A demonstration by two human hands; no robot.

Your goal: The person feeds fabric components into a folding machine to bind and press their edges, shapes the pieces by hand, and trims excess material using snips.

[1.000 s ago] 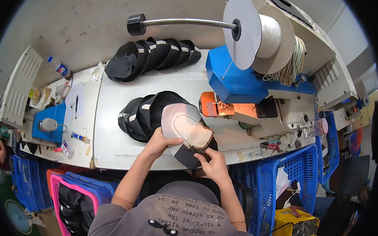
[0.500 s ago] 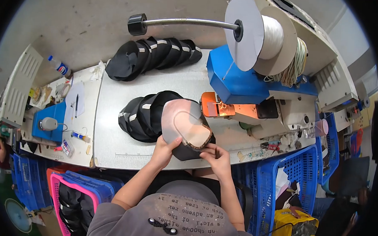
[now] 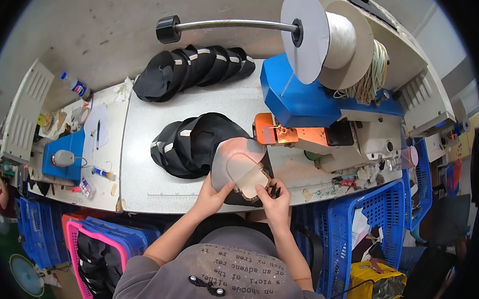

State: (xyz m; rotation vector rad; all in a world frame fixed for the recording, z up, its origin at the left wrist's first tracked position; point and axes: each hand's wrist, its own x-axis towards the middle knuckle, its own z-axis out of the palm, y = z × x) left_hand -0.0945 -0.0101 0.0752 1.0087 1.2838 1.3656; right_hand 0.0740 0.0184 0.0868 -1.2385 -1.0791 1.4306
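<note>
My left hand [image 3: 212, 195] grips the left lower edge of a pale, curved shoe piece [image 3: 243, 159] with black material behind it, thumb on its face. My right hand [image 3: 276, 198] pinches the lower right edge, where a brown patterned rim shows; a small dark item, too small to name, sticks out by its fingers. Just left of the piece lies a stack of black shoe pieces [image 3: 182, 144] with white tabs. Beyond it, a similar black row [image 3: 194, 67] rests near the wall. The sewing machine's orange plate [image 3: 275, 131] stands just above the held piece.
A blue machine head [image 3: 295, 96] and a large thread spool [image 3: 340, 40] stand at the upper right. Blue baskets [image 3: 366, 208] are below right, a pink-rimmed basket [image 3: 119, 246] below left. On the left table are a bottle [image 3: 76, 85] and a blue device [image 3: 63, 158].
The held piece has turned and moved slightly down and right. My right hand has shifted from underneath its edge to a pinch with the thumb on its face.
</note>
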